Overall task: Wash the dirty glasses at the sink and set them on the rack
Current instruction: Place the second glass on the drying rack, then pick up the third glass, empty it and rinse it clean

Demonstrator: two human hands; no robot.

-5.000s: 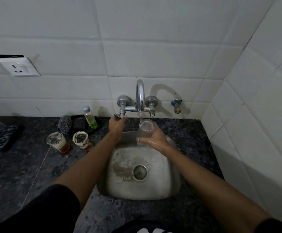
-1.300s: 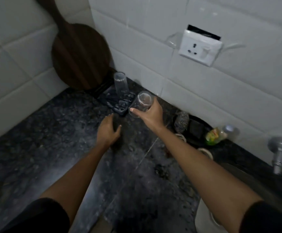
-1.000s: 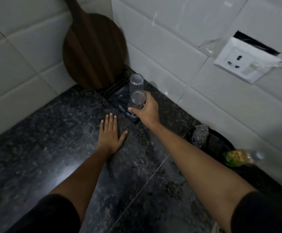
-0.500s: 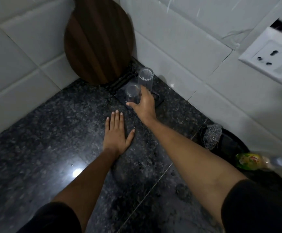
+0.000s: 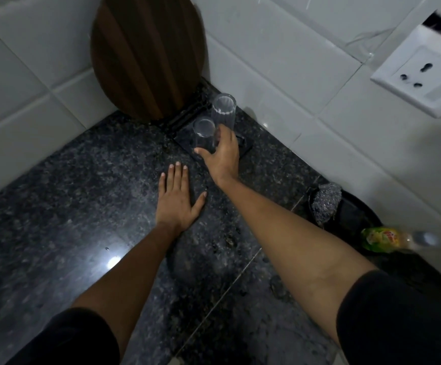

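the left hand (image 5: pixel 177 200) lies flat, fingers straight, on the dark speckled stone counter (image 5: pixel 82 206) while the right hand (image 5: pixel 223 154), just ahead, grips the short clear glass (image 5: pixel 203 134) standing on the black slotted rack (image 5: pixel 244 144) beside a taller clear glass (image 5: pixel 224 109); setting-down step, release likely next.

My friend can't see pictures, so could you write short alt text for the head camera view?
A person's right hand grips a clear glass standing on a dark rack in a tiled corner, beside a taller glass. The left hand rests flat on the black speckled counter. A round wooden board leans on the wall.
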